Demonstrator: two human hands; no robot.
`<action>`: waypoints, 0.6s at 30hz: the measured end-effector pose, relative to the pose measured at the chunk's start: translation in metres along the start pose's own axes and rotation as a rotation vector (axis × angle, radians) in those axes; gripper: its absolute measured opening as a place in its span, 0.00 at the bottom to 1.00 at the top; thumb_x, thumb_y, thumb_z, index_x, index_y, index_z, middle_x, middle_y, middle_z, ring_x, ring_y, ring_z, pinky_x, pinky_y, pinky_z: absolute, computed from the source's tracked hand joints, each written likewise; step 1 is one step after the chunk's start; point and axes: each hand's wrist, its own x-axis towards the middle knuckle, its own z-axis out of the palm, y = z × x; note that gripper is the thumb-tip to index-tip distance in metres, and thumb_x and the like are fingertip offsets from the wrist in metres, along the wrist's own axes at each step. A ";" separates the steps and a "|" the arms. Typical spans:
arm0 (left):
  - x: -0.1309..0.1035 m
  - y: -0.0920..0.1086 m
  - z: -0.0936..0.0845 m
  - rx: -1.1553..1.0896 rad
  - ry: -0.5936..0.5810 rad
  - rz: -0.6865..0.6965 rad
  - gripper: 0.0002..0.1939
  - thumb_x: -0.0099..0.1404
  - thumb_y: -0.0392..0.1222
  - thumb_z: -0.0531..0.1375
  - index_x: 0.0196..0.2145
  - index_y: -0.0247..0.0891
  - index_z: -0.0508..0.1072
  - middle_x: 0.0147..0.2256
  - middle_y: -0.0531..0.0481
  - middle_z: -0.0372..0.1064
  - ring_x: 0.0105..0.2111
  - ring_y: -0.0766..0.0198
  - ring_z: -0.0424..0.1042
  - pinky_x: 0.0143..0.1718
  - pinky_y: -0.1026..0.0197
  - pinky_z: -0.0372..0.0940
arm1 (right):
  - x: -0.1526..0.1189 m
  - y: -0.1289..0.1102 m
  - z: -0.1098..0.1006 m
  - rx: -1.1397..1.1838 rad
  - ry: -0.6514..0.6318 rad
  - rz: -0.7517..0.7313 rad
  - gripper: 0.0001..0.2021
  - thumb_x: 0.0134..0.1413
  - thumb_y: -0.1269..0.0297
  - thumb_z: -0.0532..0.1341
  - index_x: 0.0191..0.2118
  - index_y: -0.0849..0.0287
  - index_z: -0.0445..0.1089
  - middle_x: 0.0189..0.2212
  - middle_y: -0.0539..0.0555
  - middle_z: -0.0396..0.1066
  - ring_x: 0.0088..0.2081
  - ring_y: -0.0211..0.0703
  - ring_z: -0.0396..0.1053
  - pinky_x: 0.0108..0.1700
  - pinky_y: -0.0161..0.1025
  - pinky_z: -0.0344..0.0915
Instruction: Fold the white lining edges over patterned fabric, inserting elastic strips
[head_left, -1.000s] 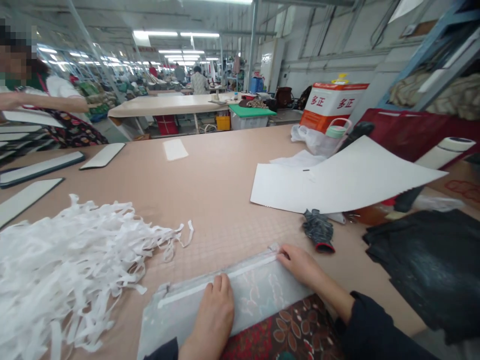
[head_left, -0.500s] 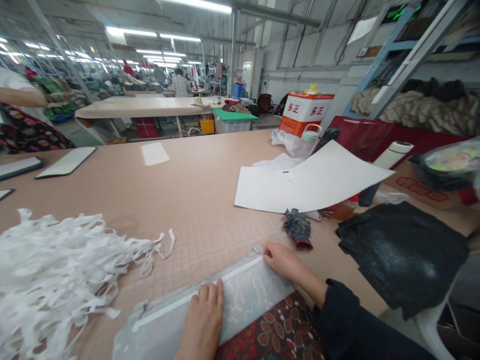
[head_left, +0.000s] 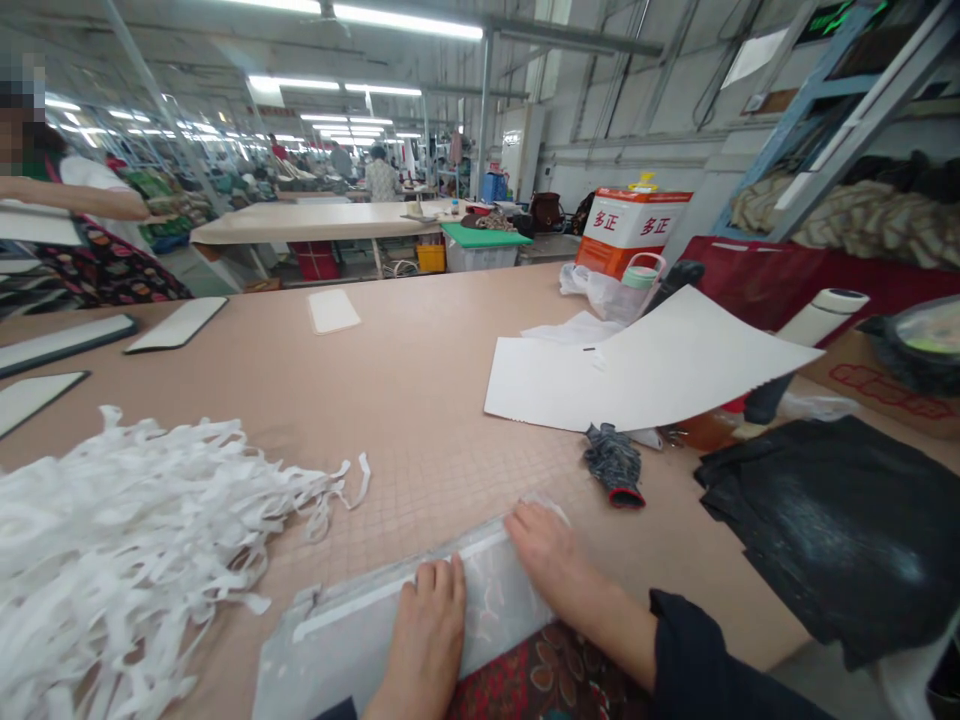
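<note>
A pale grey, translucent-looking sheet (head_left: 337,665) with a white strip (head_left: 360,605) along its far edge lies on the table before me. My left hand (head_left: 431,630) rests on it with fingers stretched out, their tips at the strip. Toward the sheet's right end, my right hand (head_left: 544,555) has curled fingers closed at the strip and far edge; its thumb is hidden. Dark brown and red leaf-patterned cloth (head_left: 555,675) shows below the sheet, between my forearms.
White tape (head_left: 150,520) lies heaped at left. Beyond my right hand are a grey knitted glove (head_left: 613,465) and large white card (head_left: 637,370). Black sheets (head_left: 832,530) lie at right. White panels (head_left: 176,325) lie at far left, where a co-worker (head_left: 97,220) holds another panel.
My right hand has slid left along the strip from the sheet's right corner. My left hand stays on the sheet. The view has turned slightly left, showing more of the co-worker.
</note>
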 end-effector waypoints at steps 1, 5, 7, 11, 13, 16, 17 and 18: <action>0.000 0.001 -0.001 -0.001 0.000 -0.009 0.21 0.59 0.27 0.53 0.51 0.34 0.65 0.34 0.44 0.65 0.34 0.57 0.66 0.29 0.58 0.64 | -0.003 -0.013 0.004 0.030 0.036 -0.107 0.09 0.51 0.77 0.54 0.36 0.59 0.66 0.35 0.56 0.69 0.37 0.46 0.65 0.39 0.41 0.60; -0.015 -0.010 0.001 -0.003 -0.023 -0.007 0.23 0.58 0.25 0.51 0.51 0.34 0.64 0.39 0.42 0.66 0.39 0.57 0.66 0.33 0.57 0.65 | -0.016 -0.029 0.017 0.100 0.115 -0.260 0.17 0.50 0.77 0.55 0.48 0.62 0.63 0.44 0.59 0.68 0.43 0.48 0.64 0.44 0.43 0.63; -0.033 -0.026 0.005 0.004 -0.066 -0.026 0.25 0.56 0.22 0.49 0.52 0.33 0.64 0.45 0.40 0.65 0.43 0.56 0.65 0.38 0.56 0.65 | -0.023 -0.012 0.019 0.108 0.114 -0.226 0.18 0.50 0.79 0.53 0.47 0.62 0.64 0.43 0.59 0.69 0.44 0.48 0.65 0.44 0.43 0.64; -0.082 -0.066 0.016 0.030 -0.144 -0.153 0.28 0.55 0.20 0.47 0.52 0.34 0.63 0.49 0.40 0.64 0.47 0.56 0.64 0.44 0.56 0.63 | -0.036 0.035 0.025 0.104 0.151 -0.161 0.20 0.50 0.80 0.49 0.47 0.59 0.65 0.44 0.59 0.68 0.45 0.49 0.65 0.45 0.45 0.65; -0.101 -0.080 0.018 0.051 -0.141 -0.192 0.29 0.56 0.20 0.46 0.53 0.35 0.62 0.49 0.41 0.64 0.47 0.57 0.64 0.45 0.55 0.62 | -0.040 0.049 0.029 0.108 0.150 -0.129 0.20 0.50 0.79 0.49 0.48 0.58 0.65 0.45 0.59 0.68 0.46 0.49 0.65 0.45 0.46 0.64; -0.110 -0.091 0.015 0.031 -0.108 -0.196 0.28 0.56 0.21 0.46 0.52 0.38 0.64 0.49 0.44 0.65 0.50 0.57 0.63 0.51 0.53 0.58 | -0.039 0.058 0.033 0.127 0.102 -0.110 0.19 0.50 0.77 0.49 0.46 0.56 0.66 0.43 0.58 0.68 0.45 0.50 0.65 0.45 0.47 0.63; -0.108 -0.092 0.012 0.010 -0.104 -0.204 0.27 0.57 0.22 0.47 0.51 0.39 0.65 0.47 0.45 0.66 0.50 0.57 0.63 0.53 0.52 0.56 | -0.036 0.060 0.033 0.141 0.076 -0.103 0.18 0.50 0.77 0.49 0.45 0.56 0.68 0.42 0.58 0.69 0.44 0.50 0.65 0.45 0.47 0.63; -0.106 -0.092 0.010 -0.015 -0.106 -0.218 0.25 0.57 0.23 0.47 0.50 0.40 0.67 0.46 0.46 0.67 0.50 0.58 0.63 0.55 0.51 0.54 | -0.033 0.061 0.032 0.163 0.046 -0.092 0.18 0.51 0.77 0.49 0.43 0.55 0.69 0.41 0.57 0.70 0.43 0.49 0.66 0.45 0.46 0.63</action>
